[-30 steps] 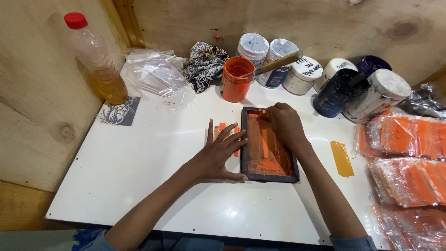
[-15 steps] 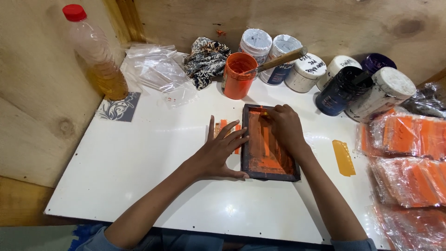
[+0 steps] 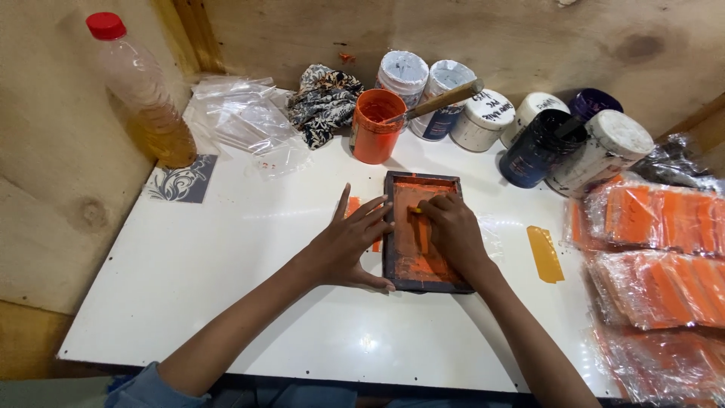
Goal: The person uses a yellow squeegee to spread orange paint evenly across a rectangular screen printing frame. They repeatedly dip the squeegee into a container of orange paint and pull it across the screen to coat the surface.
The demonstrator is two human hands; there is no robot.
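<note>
White table [image 3: 226,257], dark screen frame [image 3: 421,231] at centre, my left hand [image 3: 347,245] flat, fingers spread, against its left edge, my right hand [image 3: 451,230] curled shut on a small scraper [image 3: 416,211] inside it.

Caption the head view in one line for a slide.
Left hand steadies a dark printing frame on the white table while the right hand presses a small tool into orange ink.

Near edge: bare white table [image 3: 226,302] in front of the arms, open to pass.
Left side: wide bare stretch up to the bottle [image 3: 140,94] and plastic bags [image 3: 242,113].
Far edge: orange tub [image 3: 375,125] with its stick, rag [image 3: 321,102] and paint jars [image 3: 529,128] crowd it.
Right side: stacked orange packets [image 3: 657,257] block it; a yellow scraper [image 3: 544,254] lies between.
</note>
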